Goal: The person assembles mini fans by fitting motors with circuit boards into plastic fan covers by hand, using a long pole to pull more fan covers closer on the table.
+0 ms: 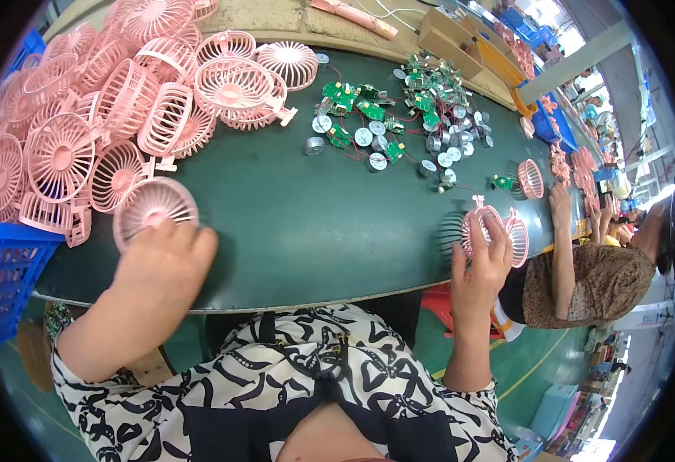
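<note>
My left hand [167,258] is closed on the rim of a round pink slatted fan guard [153,202], slightly blurred, at the near edge of a big heap of pink fan guards [126,96]. Over to the right, my right hand [481,269] curves around another pink fan guard [472,232], fingers over its slats and thumb at its left side. Touching or close beside that one stands a further guard [517,240]. Part of the right-hand guard is covered by my fingers, so how firmly it is gripped is hard to see.
Green circuit boards wired to small silver motors [449,115] lie piled at the back of the green table [314,231]. One more guard [531,179] with a board sits farther right. A blue crate [6,269] stands at the left; a co-worker's arm [562,254] reaches in at the right.
</note>
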The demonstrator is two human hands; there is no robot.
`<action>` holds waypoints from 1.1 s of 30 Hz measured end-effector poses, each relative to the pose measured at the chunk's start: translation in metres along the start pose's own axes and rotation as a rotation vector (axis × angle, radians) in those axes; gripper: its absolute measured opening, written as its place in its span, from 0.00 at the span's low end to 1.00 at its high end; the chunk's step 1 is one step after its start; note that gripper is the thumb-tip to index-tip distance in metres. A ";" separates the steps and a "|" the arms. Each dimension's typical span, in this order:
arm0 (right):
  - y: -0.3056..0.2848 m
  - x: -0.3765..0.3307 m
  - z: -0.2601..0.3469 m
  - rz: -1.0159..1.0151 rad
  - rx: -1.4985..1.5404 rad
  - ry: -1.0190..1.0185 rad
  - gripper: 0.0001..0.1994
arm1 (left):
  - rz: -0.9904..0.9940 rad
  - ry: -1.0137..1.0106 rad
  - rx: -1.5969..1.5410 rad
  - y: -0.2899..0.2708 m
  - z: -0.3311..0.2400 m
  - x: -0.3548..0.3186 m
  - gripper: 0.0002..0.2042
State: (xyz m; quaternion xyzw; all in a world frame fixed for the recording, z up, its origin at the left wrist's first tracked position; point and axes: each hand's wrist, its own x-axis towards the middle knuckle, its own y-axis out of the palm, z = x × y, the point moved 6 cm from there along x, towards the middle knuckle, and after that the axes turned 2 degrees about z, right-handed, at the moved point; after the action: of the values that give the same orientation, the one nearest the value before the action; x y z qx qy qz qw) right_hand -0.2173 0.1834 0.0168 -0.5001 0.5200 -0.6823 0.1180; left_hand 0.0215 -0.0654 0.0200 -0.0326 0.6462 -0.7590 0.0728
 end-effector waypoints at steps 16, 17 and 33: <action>0.080 0.117 0.075 0.074 0.455 -0.298 0.06 | -0.508 0.549 -0.356 0.004 -0.066 0.045 0.23; 0.079 0.119 0.071 0.054 0.491 -0.267 0.06 | -0.508 0.529 -0.396 0.004 -0.065 0.046 0.21; 0.015 0.061 0.022 -0.188 0.645 0.038 0.04 | -0.337 0.428 -0.616 0.016 -0.058 0.059 0.15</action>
State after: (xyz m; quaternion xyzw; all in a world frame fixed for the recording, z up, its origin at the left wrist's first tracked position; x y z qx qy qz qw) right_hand -0.2332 0.1224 0.0372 -0.4700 0.2309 -0.8289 0.1969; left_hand -0.0439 -0.0203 -0.0075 0.0005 0.8295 -0.5208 -0.2018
